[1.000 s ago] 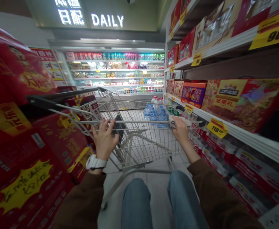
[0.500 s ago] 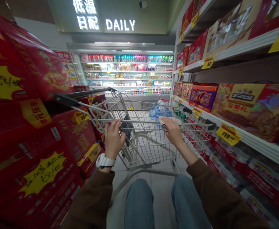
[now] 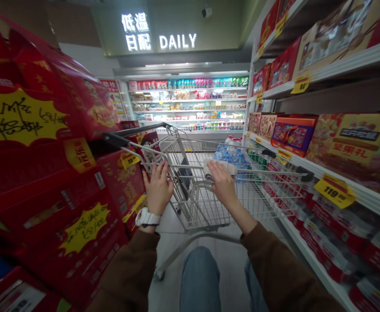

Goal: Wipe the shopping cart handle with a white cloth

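Note:
A metal shopping cart stands sideways in front of me, its black handle at the left. My right hand presses a folded light grey cloth against the cart's top side rail. Near the handle end, my left hand has its fingers apart and raised by the rail, holding nothing; whether the fingertips touch the wire is unclear. A white watch is on my left wrist.
Red gift boxes with yellow price signs are stacked at the left. Shelves of boxed goods line the right, with packed bottles below. Blue-tinted water bottles stand beyond the cart, before a lit refrigerated display.
My right hand has slid the cloth leftward along the rail, closer to my left hand. My left hand's fingers are spread wider. The view has turned slightly left.

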Motion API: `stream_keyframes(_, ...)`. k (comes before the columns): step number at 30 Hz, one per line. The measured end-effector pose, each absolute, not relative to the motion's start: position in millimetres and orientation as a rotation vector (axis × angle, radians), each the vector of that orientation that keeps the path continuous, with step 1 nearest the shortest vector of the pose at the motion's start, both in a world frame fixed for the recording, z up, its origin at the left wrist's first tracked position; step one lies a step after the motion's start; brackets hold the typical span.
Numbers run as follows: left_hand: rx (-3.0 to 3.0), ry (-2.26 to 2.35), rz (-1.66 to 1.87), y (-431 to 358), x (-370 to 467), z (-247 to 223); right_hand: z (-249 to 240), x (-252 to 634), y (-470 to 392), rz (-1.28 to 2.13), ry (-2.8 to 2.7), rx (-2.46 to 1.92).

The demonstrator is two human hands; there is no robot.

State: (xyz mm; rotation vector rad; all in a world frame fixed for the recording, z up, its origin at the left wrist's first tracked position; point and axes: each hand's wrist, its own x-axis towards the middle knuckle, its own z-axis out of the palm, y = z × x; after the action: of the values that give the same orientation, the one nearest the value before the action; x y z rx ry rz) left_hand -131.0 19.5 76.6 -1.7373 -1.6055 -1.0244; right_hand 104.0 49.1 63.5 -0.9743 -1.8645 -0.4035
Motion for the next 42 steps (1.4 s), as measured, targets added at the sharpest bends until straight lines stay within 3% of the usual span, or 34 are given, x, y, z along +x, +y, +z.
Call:
stream_keyframes(5,-1.758,-1.586,-1.016,18,-130,78,55,108,51,-0.38,-1.785,-1.063)
stream_keyframes(17,-1.758,-1.581,-1.0,20,-130,76,91,-2,44,-0.345,-1.99,-0.855)
stream_keyframes(22,-1.753,-1.555,-1.006,21,-131,75,84,34,49,-0.342,-2.004,-0.846)
stream_keyframes(32,-1.717,-1.492,-1.174,20,-113,73,53,188,67,-0.274,-1.811,-1.038)
stream_keyframes(42,-2.035,-1.394,-0.954,45,13,64,56,180,74,-0.248,-1.901,-0.959)
